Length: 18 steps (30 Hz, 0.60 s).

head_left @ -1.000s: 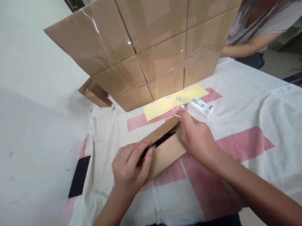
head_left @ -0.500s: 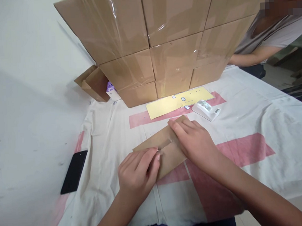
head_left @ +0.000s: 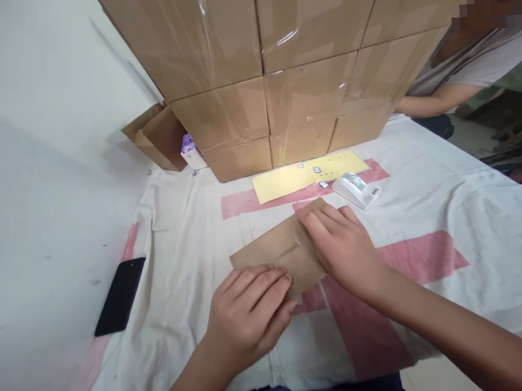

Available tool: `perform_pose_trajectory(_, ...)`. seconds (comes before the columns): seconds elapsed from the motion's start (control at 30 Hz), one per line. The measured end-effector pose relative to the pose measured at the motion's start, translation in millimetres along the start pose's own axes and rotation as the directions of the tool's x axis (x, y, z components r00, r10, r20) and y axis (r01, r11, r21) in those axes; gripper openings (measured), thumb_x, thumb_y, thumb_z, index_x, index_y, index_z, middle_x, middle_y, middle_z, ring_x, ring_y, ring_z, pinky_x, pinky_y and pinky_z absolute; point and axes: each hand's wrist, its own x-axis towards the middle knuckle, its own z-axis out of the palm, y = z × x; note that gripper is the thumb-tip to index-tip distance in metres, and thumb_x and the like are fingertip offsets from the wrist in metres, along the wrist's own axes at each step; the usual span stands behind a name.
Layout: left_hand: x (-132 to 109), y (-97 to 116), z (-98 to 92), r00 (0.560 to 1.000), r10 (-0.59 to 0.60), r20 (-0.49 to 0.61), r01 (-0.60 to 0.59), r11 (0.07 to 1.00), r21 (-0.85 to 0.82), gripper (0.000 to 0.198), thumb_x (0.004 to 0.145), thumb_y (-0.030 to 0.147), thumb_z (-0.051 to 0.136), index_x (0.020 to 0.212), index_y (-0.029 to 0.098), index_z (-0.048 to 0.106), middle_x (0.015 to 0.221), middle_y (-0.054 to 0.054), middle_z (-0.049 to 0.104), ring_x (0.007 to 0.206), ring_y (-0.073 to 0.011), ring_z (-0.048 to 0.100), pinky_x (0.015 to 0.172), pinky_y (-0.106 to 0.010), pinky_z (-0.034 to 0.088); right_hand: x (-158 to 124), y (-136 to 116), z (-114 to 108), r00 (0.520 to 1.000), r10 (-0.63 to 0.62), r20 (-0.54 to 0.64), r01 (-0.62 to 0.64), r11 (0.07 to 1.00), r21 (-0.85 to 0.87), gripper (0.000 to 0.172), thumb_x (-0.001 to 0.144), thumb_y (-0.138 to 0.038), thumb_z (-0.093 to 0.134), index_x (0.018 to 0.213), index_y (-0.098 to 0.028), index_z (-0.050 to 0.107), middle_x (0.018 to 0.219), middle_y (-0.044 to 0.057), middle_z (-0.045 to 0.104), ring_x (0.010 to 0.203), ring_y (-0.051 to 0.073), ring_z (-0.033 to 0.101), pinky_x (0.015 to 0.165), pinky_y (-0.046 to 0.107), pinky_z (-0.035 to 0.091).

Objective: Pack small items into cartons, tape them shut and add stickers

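Observation:
A flat brown paper envelope (head_left: 274, 244) lies at a slant on the cloth in front of me, with a strip of clear tape (head_left: 291, 249) across its middle. My right hand (head_left: 343, 244) grips the right end, its fingers curled over the far edge. My left hand (head_left: 253, 311) presses bent fingers on the lower left part, thumb at the near edge. A small shiny bit, apparently tape, shows by the left thumb. The left fingers cover part of the envelope. Beyond the right hand stands a white tape dispenser (head_left: 356, 190).
Stacked cardboard boxes (head_left: 309, 107) wrapped in clear film rise at the back. Before them lies a yellow paper strip (head_left: 278, 186) with small stickers. A black phone (head_left: 119, 297), an open brown box (head_left: 161, 136) and a purple-white box (head_left: 193, 154) are at left. A co-worker's arm (head_left: 438, 101) shows at right.
My left hand has gone from a pinch at the tape in the envelope's middle to its near edge, down and to the right. The right hand keeps its hold.

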Motion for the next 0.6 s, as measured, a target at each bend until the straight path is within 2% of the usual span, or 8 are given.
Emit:
perform_pose_trajectory(0.1,-1,4,0.7,1.000,-0.003,-0.021,0.004,1.000,0.031,0.026,0.087,0.020,0.068,0.112,0.014,0.067,0.107,-0.007,0.077,0.093,-0.0223,0.070,0.079,-0.037,0.051,-8,7,5,0.996,0.034,-0.088,-0.010,0.964,0.264,0.028,0.096,-0.004,0.041,0.114,-0.019,0.056,0.086,0.004,0.066,0.077,0.019,0.059,0.067,0.031,0.045)
perform_pose_trajectory(0.2,-1,5,0.7,1.000,-0.007,-0.025,0.008,0.999,0.042,0.025,0.088,0.023,0.067,0.111,0.014,0.067,0.105,-0.007,0.077,0.090,-0.0225,0.071,0.075,-0.037,0.052,-12,10,8,0.993,0.050,-0.104,-0.006,0.920,0.391,0.031,0.096,-0.004,0.044,0.120,-0.022,0.053,0.096,0.005,0.068,0.086,0.019,0.062,0.075,0.031,0.051)
perform_pose_trajectory(0.3,-1,6,0.5,1.000,-0.021,-0.012,0.021,0.999,0.026,0.025,0.088,0.025,0.067,0.110,0.014,0.068,0.105,-0.007,0.077,0.089,-0.0222,0.071,0.074,-0.037,0.053,-11,9,7,0.999,0.034,-0.038,-0.015,0.914,0.405,0.033,0.096,-0.005,0.046,0.124,-0.020,0.053,0.103,0.007,0.069,0.093,0.021,0.063,0.082,0.035,0.052)
perform_pose_trajectory(0.43,-4,8,2.0,1.000,-0.018,-0.019,0.018,0.999,0.031,0.029,0.087,0.028,0.067,0.112,0.014,0.068,0.109,-0.007,0.077,0.096,-0.0240,0.071,0.076,-0.038,0.054,-7,6,3,0.994,0.035,0.100,-0.071,0.920,0.385,0.036,0.094,-0.003,0.043,0.125,-0.018,0.054,0.098,0.008,0.068,0.088,0.022,0.062,0.078,0.037,0.051)
perform_pose_trajectory(0.6,-7,13,3.6,1.000,-0.020,-0.020,0.022,0.997,0.070,0.033,0.086,0.036,0.067,0.109,0.014,0.070,0.112,-0.009,0.077,0.099,-0.0269,0.072,0.079,-0.040,0.055,-4,5,2,0.989,0.024,0.144,-0.073,0.935,0.348,0.037,0.094,-0.002,0.041,0.125,-0.017,0.054,0.100,0.009,0.067,0.090,0.022,0.061,0.085,0.040,0.050)
